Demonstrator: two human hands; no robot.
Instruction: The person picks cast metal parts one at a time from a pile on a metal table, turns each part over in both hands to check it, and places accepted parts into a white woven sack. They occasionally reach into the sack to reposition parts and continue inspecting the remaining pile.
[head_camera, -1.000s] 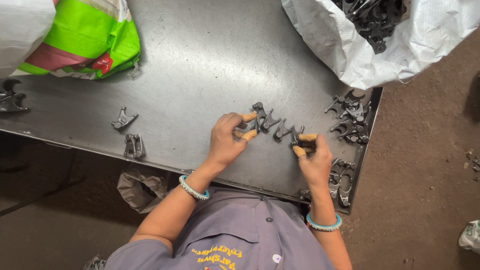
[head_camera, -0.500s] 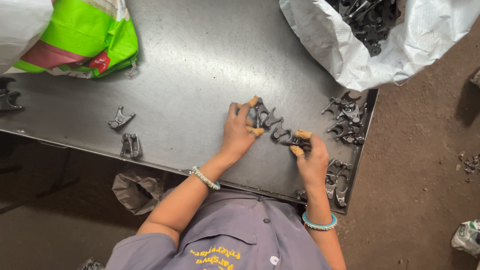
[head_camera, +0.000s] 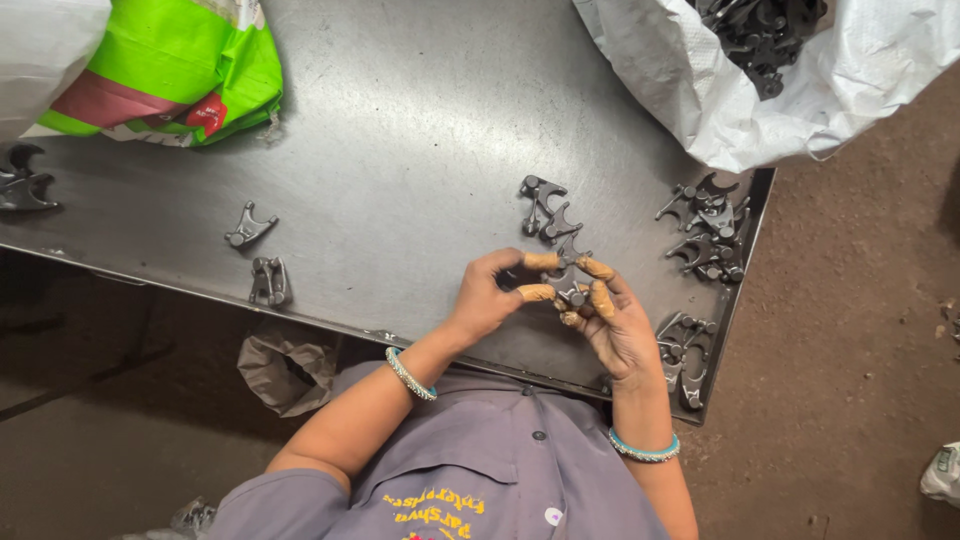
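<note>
Pinching one small dark metal fork part (head_camera: 568, 287) between both hands, I see it lifted off the steel table (head_camera: 400, 150), likely for inspection. My left hand (head_camera: 485, 300) and right hand (head_camera: 615, 325) both close on it; similar parts (head_camera: 548, 208) lie just beyond the fingertips.

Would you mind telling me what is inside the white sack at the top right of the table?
The white sack gapes open at its mouth, showing a heap of dark metal forked parts. How far down the heap goes cannot be seen, because the sack's cloth covers the rest.
</note>
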